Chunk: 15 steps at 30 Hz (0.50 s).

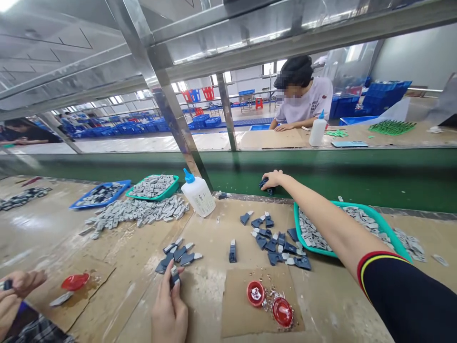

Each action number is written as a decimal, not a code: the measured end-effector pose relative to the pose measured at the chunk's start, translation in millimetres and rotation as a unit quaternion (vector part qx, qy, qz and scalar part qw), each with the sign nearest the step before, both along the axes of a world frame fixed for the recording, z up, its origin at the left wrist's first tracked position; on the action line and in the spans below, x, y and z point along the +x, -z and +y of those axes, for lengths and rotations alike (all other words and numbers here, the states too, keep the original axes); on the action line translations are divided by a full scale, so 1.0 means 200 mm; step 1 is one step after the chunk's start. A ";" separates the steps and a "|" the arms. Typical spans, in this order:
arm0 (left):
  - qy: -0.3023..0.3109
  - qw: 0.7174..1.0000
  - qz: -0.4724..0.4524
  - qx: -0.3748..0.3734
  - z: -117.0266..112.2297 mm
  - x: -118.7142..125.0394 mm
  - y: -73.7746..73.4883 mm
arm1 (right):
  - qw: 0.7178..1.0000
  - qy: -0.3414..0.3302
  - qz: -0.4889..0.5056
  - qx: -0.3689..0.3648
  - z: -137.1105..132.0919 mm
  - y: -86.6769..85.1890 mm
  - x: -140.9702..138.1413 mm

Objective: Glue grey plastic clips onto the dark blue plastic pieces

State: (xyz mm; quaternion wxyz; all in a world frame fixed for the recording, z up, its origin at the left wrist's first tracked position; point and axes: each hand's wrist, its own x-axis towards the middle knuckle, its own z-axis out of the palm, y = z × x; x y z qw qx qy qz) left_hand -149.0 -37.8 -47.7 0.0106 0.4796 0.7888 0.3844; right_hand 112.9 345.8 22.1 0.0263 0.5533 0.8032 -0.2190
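Note:
Near the bottom centre, my left hand (169,307) pinches a small dark blue plastic piece with a pale grey tip (174,275) between thumb and fingers. My right hand (274,178) reaches far forward over the green belt (243,171), its fingers curled around dark plastic pieces (266,185). Just beyond my left hand lies a small group of two-tone pieces (183,255). A single one (233,251) stands apart in the middle, and a larger cluster (276,243) is spread below my right arm.
A teal tray of grey parts (402,240) sits under my right forearm. Two red dishes (255,293) rest on cardboard. Left are a glue bottle (199,196), a grey heap (139,209) and a co-worker's hands (21,286). Metal posts (174,114) rise ahead; another person (303,95) sits opposite.

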 end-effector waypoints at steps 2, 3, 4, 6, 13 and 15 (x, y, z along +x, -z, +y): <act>0.012 1.000 0.004 -0.001 0.01 0.01 0.00 | 1.000 -0.022 0.008 -0.018 -0.01 0.01 0.02; 0.014 1.000 0.003 -0.004 0.02 0.01 0.00 | 0.999 -0.034 0.015 -0.027 -0.02 0.01 0.04; 0.015 1.000 0.001 -0.008 0.02 0.01 0.00 | 0.998 -0.046 0.023 -0.033 -0.03 0.01 0.06; 0.013 1.000 -0.006 -0.020 0.03 0.00 0.00 | 0.997 -0.066 0.040 -0.029 -0.05 0.00 0.11; 0.028 0.998 0.002 -0.051 0.05 -0.03 0.02 | 0.983 -0.147 0.110 -0.015 -0.22 -0.10 0.16; 0.026 0.998 0.017 -0.063 0.05 -0.02 0.01 | 0.977 -0.169 0.126 -0.032 -0.28 -0.13 0.18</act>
